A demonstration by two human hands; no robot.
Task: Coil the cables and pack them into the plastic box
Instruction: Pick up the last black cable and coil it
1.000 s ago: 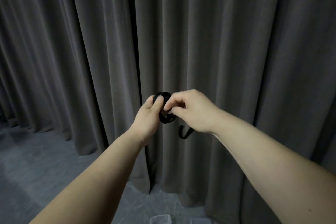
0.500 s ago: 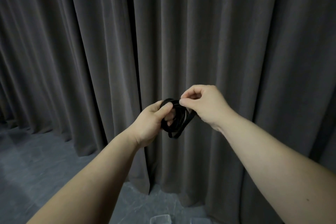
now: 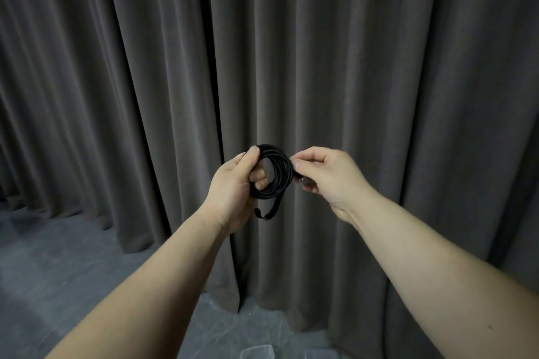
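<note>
**Finishing the coil before it goes into the box**

I hold the black cable [image 3: 272, 175] in the air in front of the grey curtain [image 3: 379, 67], already wound in several loops. My left hand [image 3: 233, 186] grips the left side of the coil, thumb on top and fingers through the ring. My right hand [image 3: 323, 175] pinches the right side, where the plug end seems to be. A short loose tail hangs below. I think I should tuck this tail without loosening the loops. Both forearms reach forward, almost level. The plastic box [image 3: 256, 353] shows only partly, at the bottom edge on the floor [image 3: 58, 271].
</note>
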